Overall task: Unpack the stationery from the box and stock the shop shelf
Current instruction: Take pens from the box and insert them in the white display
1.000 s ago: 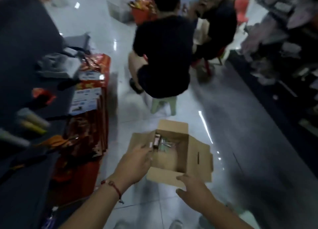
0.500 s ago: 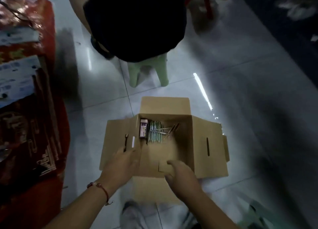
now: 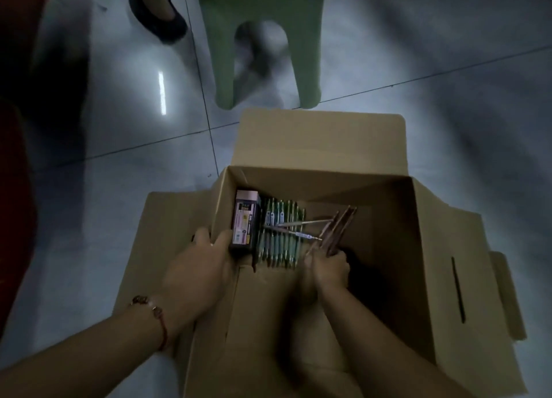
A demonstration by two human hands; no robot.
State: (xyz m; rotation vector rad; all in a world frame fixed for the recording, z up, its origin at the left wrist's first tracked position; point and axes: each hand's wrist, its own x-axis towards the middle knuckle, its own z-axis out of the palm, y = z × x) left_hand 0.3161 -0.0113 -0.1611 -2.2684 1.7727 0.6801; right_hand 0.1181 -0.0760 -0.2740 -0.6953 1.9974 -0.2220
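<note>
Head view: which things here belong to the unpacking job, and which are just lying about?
Job:
box
pink pack
green pens
brown pens, gripped by right hand
left hand, on the box wall

Lying about:
green stool
shoe
floor

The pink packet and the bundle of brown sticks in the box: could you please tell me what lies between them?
In the head view, a row of green pens lies side by side between the pink packet and the brown sticks, with two loose pens lying across them.
</note>
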